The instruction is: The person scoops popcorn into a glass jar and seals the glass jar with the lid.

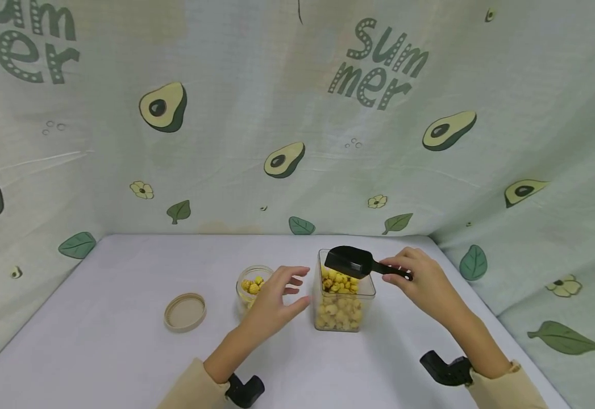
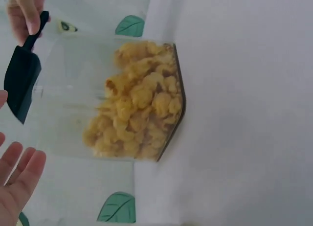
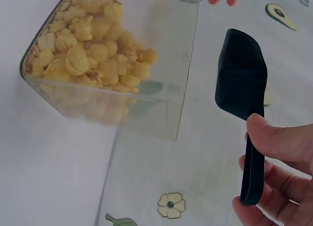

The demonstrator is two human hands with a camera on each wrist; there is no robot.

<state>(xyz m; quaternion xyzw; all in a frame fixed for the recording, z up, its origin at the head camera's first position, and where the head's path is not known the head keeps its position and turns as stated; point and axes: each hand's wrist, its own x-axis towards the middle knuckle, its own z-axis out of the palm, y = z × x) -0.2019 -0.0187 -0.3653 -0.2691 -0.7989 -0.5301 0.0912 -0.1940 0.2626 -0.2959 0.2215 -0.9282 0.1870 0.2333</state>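
Note:
My right hand [image 1: 420, 281] pinches the handle of a black scoop [image 1: 349, 261], whose bowl is over the open top of a clear square container [image 1: 340, 312]. Popcorn [image 2: 139, 106] fills roughly the lower half of that container. My left hand [image 1: 277, 301] has its fingers spread just left of the container, with nothing in it. Behind that hand stands a round clear jar [image 1: 241, 284] with some popcorn in it, partly hidden by the hand and wrist. In the right wrist view the scoop [image 3: 240, 74] is held away from the container's rim; whether it carries anything cannot be seen.
A round beige lid [image 1: 184, 312] lies on the white table [image 1: 98, 341] left of the jar. A hanging cloth [image 1: 225, 113] printed with avocados and leaves borders the table at the back and sides. Each wrist wears a black camera mount [image 1: 246, 391].

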